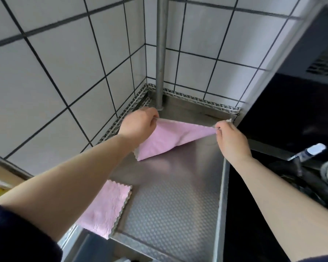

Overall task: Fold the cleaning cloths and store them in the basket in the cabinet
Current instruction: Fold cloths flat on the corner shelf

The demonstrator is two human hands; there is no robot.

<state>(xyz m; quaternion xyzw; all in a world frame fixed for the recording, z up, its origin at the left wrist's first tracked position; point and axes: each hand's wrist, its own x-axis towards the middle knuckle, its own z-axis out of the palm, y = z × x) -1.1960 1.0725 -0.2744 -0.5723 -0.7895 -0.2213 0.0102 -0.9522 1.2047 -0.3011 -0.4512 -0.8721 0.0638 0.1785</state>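
Both hands [140,123] [230,138] pinch the pink cloth's [170,138] corners.

Beyond my grip, two walls of white tiles [45,72] with dark grout meet in a corner, where a grey metal pipe [161,53] stands upright. Under my grip lies a steel counter [169,205] with a dimpled surface and a raised rim, edged along the walls by a patterned strip [197,100]. To the right of my grip a dark, glossy appliance [292,110] with a vent grille rises beside the counter. Soft light reflects off the steel.
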